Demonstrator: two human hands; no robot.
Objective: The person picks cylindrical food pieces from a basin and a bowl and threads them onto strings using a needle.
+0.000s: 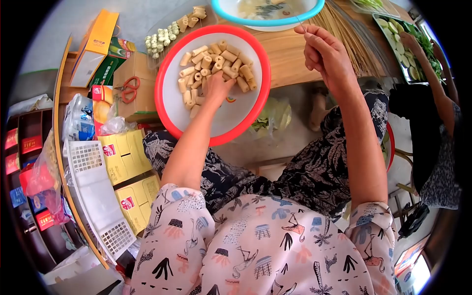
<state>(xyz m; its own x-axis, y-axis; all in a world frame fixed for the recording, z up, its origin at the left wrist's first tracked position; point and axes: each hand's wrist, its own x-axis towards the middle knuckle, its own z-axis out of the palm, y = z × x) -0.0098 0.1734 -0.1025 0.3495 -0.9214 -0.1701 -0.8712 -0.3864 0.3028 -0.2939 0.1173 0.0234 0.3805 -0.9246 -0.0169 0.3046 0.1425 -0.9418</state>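
A white basin with a red rim [264, 93] holds many short tan hollow rolls [201, 60]. My left hand [217, 88] reaches into it, its fingers down among the rolls; the fingertips are hidden, so what they grip cannot be made out. Up at the right, my right hand [324, 51] pinches a thin skewer [301, 23] between thumb and finger, near the basin with the blue rim [295, 20]. Behind the red-rimmed basin, skewered rolls [192, 18] and pale green-white pieces [161, 40] lie on a tray.
Loose skewers [344, 37] lie on the wooden table [287, 64]. At the right, another person's hands [412, 43] are over a tray of sliced vegetables [400, 56]. Red-handled scissors [129, 90] rest on a cardboard box [140, 73] at the left, near yellow packs [125, 160].
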